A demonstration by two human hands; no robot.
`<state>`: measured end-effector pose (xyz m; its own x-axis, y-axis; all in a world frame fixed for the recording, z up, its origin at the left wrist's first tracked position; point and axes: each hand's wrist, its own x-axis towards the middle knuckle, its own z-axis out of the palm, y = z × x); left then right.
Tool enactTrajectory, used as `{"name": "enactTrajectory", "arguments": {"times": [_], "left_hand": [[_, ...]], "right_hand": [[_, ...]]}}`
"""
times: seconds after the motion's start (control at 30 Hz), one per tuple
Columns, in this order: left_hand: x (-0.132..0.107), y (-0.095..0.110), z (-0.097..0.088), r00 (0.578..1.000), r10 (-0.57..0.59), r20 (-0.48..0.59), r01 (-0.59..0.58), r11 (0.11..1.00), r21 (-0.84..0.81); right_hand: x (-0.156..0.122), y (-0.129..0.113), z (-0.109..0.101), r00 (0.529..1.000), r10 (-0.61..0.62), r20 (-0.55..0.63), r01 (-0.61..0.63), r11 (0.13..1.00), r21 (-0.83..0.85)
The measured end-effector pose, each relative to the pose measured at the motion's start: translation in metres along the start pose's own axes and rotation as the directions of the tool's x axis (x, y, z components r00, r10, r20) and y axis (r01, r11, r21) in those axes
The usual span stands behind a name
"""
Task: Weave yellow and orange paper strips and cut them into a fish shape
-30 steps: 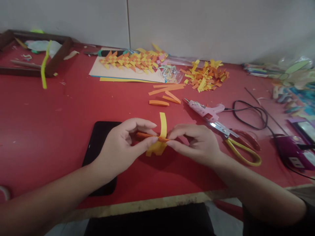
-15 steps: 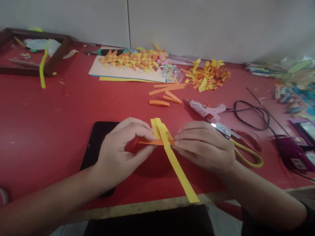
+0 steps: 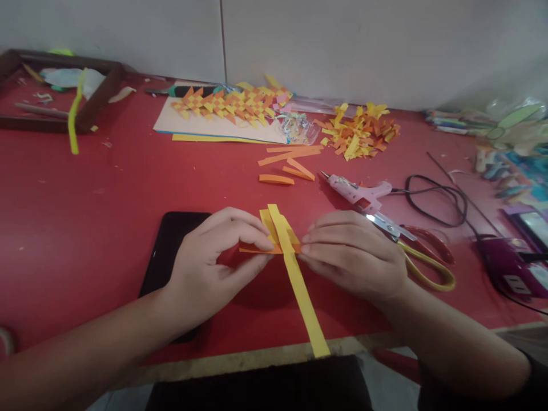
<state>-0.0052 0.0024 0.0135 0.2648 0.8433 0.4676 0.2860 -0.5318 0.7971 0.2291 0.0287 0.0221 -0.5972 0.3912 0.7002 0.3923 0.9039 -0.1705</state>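
Head view: both hands work nearer the person than the glue gun [image 3: 359, 193] and to its left, holding a small crossing of paper strips above the worktop [image 3: 128, 188]. The left hand [image 3: 226, 251] is pinched narrow, thumb below and fingers above, on the orange strip [image 3: 279, 249], whose free end pokes out past the fingers. The right hand [image 3: 357, 251] has its fingertips drawn together at the other end; its thumb is mostly hidden.

Gripping both sides of the crossing probably stops the layers from slipping, and leaves the middle bare. There the yellow strip [image 3: 306, 302] crosses the orange one, its long tail pointing toward the person, clear of both hands. Shorter yellow ends stick up beyond the crossing.

Loose orange strips [image 3: 276, 180] lie left of the glue gun, seemingly within easy reach. The scissors [image 3: 428, 273] sit just nearer the person than the glue gun, handles turned toward the right arm, which would suit a quick pick-up. Beyond the glue gun is a pile of folded bits [image 3: 359, 134], perhaps heaped there to leave working room.
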Motion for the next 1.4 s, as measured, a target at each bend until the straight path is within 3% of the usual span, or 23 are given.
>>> {"name": "enactTrajectory", "arguments": {"times": [0.47, 0.7, 0.93, 1.13, 1.4], "left_hand": [[0.004, 0.003, 0.001, 0.996, -0.041, 0.076, 0.039, 0.999, 0.027], [-0.001, 0.003, 0.005, 0.933, -0.322, 0.157, 0.347, 0.922, -0.170], [0.007, 0.004, 0.006, 0.864, -0.458, 0.209, 0.504, 0.789, -0.351], [0.009, 0.002, 0.008, 0.868, -0.445, 0.220, 0.496, 0.765, -0.411], [0.009, 0.000, 0.007, 0.868, -0.443, 0.223, 0.495, 0.796, -0.348]], "right_hand": [[0.000, 0.000, 0.000, 1.000, 0.017, -0.003, -0.017, 0.996, 0.086], [0.003, 0.000, 0.005, 0.997, 0.079, -0.009, -0.078, 0.991, 0.109], [0.000, 0.001, 0.009, 0.990, 0.143, -0.014, -0.139, 0.979, 0.149], [0.001, -0.001, 0.010, 0.983, 0.178, 0.039, -0.181, 0.980, 0.081], [0.002, -0.002, 0.010, 0.975, 0.217, 0.044, -0.220, 0.971, 0.095]]}}
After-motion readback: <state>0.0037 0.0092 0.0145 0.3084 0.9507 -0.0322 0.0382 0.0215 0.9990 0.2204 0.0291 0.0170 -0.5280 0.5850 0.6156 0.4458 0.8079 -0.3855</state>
